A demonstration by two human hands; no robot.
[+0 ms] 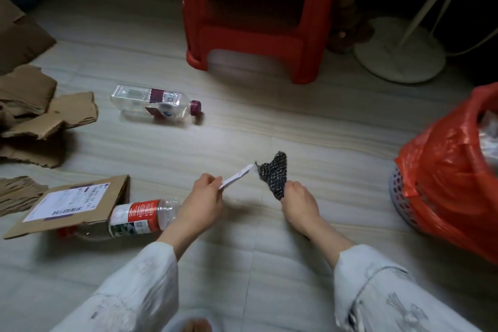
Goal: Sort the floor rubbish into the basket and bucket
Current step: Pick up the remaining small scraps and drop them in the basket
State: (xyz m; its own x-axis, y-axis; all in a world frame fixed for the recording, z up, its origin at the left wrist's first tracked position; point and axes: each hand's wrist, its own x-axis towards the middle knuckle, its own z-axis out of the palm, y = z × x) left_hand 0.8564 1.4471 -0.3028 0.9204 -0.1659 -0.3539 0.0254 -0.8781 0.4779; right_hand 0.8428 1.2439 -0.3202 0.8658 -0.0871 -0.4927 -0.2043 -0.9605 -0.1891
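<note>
My left hand pinches a white paper label that still joins a black bubble-wrap scrap at its tip. My right hand grips the lower end of that black scrap. Both are held just above the tiled floor in the middle of the view. At the right edge stands a perforated basket lined with a red plastic bag. A clear bottle with a purple cap lies on the floor further back. A red-labelled bottle lies near my left forearm. I see no bucket.
Torn brown cardboard pieces pile up at the left, and a cardboard flap with a shipping label partly covers the red-labelled bottle. A red plastic stool stands at the back. A white fan base sits behind the basket.
</note>
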